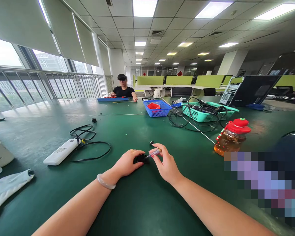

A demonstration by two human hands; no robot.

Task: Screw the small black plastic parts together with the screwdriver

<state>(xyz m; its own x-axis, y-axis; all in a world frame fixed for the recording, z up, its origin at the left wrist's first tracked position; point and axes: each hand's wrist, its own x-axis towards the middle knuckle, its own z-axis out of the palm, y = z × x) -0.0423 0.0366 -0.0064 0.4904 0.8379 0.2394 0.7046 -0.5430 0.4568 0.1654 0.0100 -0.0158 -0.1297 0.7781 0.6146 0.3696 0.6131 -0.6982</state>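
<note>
My left hand (pixel 128 163) is closed around a small black object (pixel 140 158) on the green table, its kind hidden by the fingers. A screwdriver (pixel 155 152) with a clear, pale purple handle is pinched in my right hand (pixel 167 165). Its shaft slants down to the left, and the tip meets or nearly meets the black object; I cannot tell if they touch. Just beyond the fingers lies a small black part (pixel 151 143), too small to name.
Left of my hands lies a white power strip (pixel 62 152) with a looped black cord (pixel 105 149). A blue basket (pixel 157 113), a teal basket (pixel 199 117) of cables and a red-lidded bottle (pixel 232 139) stand ahead and right. Another person (pixel 124 91) sits at the far end.
</note>
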